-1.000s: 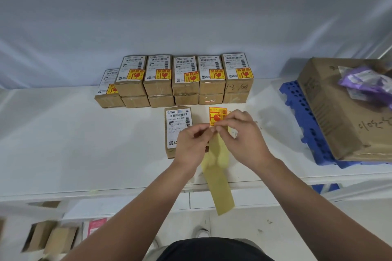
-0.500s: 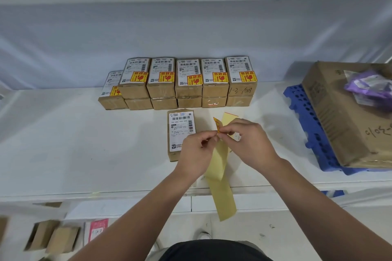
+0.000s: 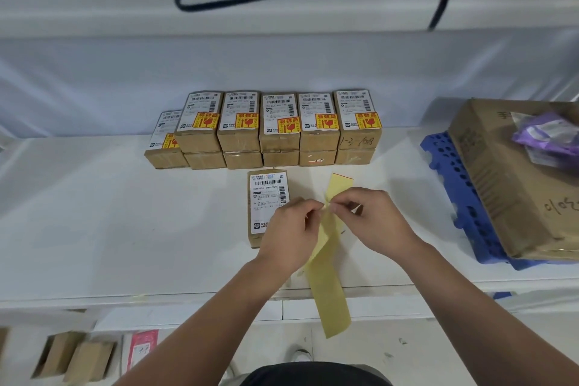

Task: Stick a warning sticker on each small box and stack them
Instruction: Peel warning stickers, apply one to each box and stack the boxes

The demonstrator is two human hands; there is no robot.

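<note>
Head view: the left hand [image 3: 288, 229] and right hand [image 3: 376, 222] meet above the tabletop [image 3: 94, 229], fingers [image 3: 313, 207] pinching the yellow backing strip [image 3: 329, 291] just right of the bare small box [image 3: 266, 194], which lies on the near side of the stacked boxes [image 3: 279, 131]. Strip and sticker look paper-thin, light and floppy, the sticker tacky; best taken by a corner, glue face off the skin. The sticker is hidden behind the fingertips, so whether it is peeled free I cannot tell.

Head view, facing forward and down, close over white shelf [image 3: 94, 213]
</note>
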